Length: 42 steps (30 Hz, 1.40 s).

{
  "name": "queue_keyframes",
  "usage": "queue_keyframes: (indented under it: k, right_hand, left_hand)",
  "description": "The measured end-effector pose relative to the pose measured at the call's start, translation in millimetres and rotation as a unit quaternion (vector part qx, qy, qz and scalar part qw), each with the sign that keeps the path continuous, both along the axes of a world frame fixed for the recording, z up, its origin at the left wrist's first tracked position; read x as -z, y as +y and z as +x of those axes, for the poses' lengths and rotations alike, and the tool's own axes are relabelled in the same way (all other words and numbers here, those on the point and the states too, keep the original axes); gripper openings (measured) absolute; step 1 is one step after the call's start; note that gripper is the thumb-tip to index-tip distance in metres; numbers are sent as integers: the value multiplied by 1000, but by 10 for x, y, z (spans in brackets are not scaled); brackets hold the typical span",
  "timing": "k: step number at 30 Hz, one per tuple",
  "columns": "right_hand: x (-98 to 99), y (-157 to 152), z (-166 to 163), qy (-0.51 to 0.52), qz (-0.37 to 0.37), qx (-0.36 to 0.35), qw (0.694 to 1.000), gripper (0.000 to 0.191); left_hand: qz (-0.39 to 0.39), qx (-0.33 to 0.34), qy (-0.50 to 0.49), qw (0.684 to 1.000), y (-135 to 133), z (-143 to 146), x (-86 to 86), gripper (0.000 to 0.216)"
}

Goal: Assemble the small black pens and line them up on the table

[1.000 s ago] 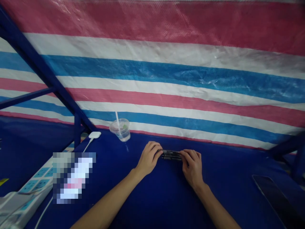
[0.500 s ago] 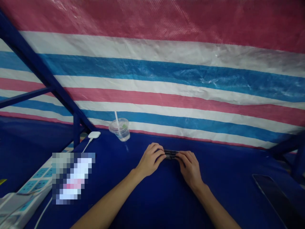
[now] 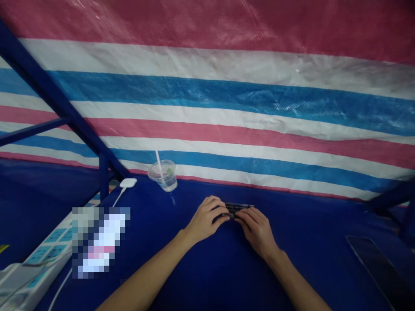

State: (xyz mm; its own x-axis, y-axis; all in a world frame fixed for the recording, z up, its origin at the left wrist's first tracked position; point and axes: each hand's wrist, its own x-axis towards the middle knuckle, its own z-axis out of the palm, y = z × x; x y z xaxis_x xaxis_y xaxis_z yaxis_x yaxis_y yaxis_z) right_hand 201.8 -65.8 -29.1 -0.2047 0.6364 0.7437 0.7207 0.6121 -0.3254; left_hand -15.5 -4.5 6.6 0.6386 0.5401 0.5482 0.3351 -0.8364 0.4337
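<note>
Several slim black pens (image 3: 239, 206) lie side by side on the blue tabletop (image 3: 207, 276), running left to right between my hands. My left hand (image 3: 206, 219) is closed round their left ends, thumb nearest me and fingers over the far side. From the right, my right hand (image 3: 258, 230) pinches at the nearer pens with bent fingers, and the tip of the farthest pen shows beyond its knuckles. My fingers cover parts of the pens, so their exact number cannot be made out.
A clear plastic cup (image 3: 166, 177) with a straw stands at the back. On the left are a white charger (image 3: 128, 182), a pixelated bright screen (image 3: 103, 242) and a power strip (image 3: 48, 250). A dark phone (image 3: 378, 268) lies right. Striped sheeting (image 3: 227, 129) hangs behind.
My right hand has slid slightly toward me and left along the pens. More of the farthest pen's right end now shows. My left hand has barely shifted.
</note>
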Motion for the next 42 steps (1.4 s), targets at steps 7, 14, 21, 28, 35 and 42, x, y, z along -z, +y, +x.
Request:
queue_keyframes:
  k: [7,14,21,28,35,42]
  right_hand:
    - [0,-7,-42,-38,-31,5,999,15]
    - [33,-2,-21,-6,-37,28,999,13]
    - [6,11,0,-4,-40,34,999,12]
    - [21,16,6,-24,-39,26,999,13]
    - [29,17,10,10,-57,30,998,11]
    - [61,17,18,11,-65,39,997,11]
  left_hand:
    - [20,28,-14,999,-8,-5,49,10]
    - [-24,-27,28,999,-5,3,-7,28]
    - [-9,-36,-1,999,40,0,56,13]
    - [17,-10,-59,998,59,-23,102,9]
    - [-13,-22,-6,1000,35,-17,35,16]
    - [-33,-31,11,999,42,-10,31,22]
